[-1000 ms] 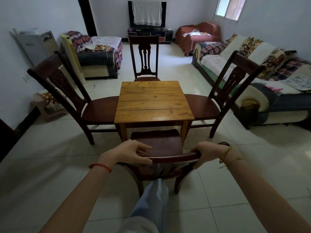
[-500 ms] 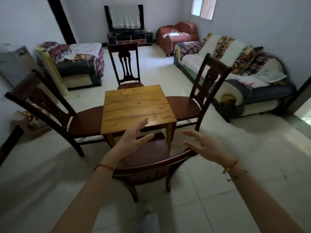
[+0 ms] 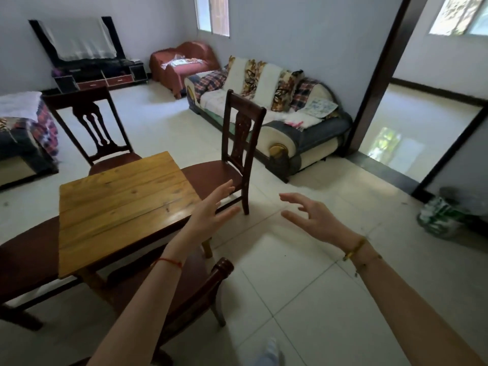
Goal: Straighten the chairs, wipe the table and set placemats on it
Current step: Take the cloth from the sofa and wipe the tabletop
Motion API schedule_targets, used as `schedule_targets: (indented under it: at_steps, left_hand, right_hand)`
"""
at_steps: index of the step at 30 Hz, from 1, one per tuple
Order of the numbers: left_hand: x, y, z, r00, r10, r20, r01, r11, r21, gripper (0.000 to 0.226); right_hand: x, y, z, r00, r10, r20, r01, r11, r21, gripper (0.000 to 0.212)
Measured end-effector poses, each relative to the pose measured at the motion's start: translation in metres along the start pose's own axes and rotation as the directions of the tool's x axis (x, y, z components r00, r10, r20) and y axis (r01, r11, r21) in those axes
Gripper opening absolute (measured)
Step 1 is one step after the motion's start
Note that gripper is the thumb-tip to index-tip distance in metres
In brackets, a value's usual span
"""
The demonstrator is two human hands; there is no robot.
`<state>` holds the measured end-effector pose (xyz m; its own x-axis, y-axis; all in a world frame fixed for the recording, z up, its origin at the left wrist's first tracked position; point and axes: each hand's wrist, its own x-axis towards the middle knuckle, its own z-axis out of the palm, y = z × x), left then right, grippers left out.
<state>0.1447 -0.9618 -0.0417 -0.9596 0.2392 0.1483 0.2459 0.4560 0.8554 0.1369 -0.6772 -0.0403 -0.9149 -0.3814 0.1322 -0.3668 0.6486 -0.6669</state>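
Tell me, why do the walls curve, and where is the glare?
Head view: the wide lens bows the door frame; daylight from the window glares off the floor beyond the door; the hands and the left edge look slightly smeared.

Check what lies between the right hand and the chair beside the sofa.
Only bare floor tile, as the head view shows. The right hand hangs open in the air, apart from the chair, with nothing between them.

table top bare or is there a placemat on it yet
Bare: the table shows only wood planks, no placemat or cloth on it.
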Motion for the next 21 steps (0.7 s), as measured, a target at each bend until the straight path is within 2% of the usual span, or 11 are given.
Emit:
schedule_targets:
  at_steps: [10, 21]
  left_hand:
    - [0.192, 0.012, 0.066, 0.988, 0.112, 0.11, -0.104, 0.991, -0.082, 0.076]
    - [0.402, 0.016, 0.118, 0.973, 0.137, 0.185, -0.125, 0.989, -0.074, 0.073]
  right_hand:
    - [0.077, 0.113, -0.099, 0.99, 0.118, -0.072, -0.12, 0.993, -0.02, 0.059]
    - [0.205, 0.223, -0.203, 0.978, 0.17, -0.118, -0.162, 0.984, 0.076, 0.079]
